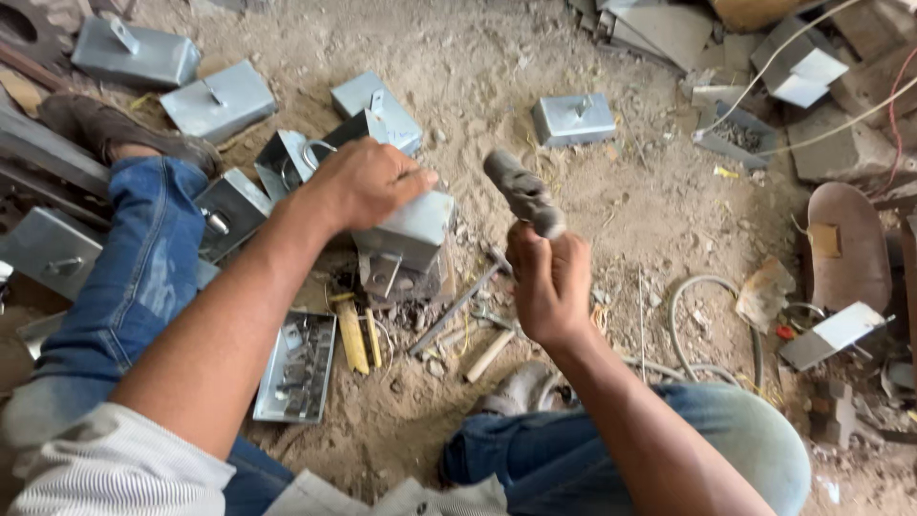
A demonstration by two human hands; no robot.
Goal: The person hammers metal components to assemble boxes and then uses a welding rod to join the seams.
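My left hand (368, 182) presses down on a grey sheet-metal box (411, 229) that rests on a small block on the dirt floor. My right hand (549, 282) is raised just right of the box and grips the handle of a hammer (522, 191), whose worn grey head points up and to the left. The hammer head hovers apart from the box. Under the box lie a metal bracket (382, 272), a long rod (454, 308) and bits of scrap.
Several similar metal boxes lie around, among them a far middle box (573, 119), upper left box (218, 100) and corner box (134, 53). A tray of small metal parts (298, 368) sits by my left leg (134, 277). Hose (712, 325), wires and scrap crowd the right.
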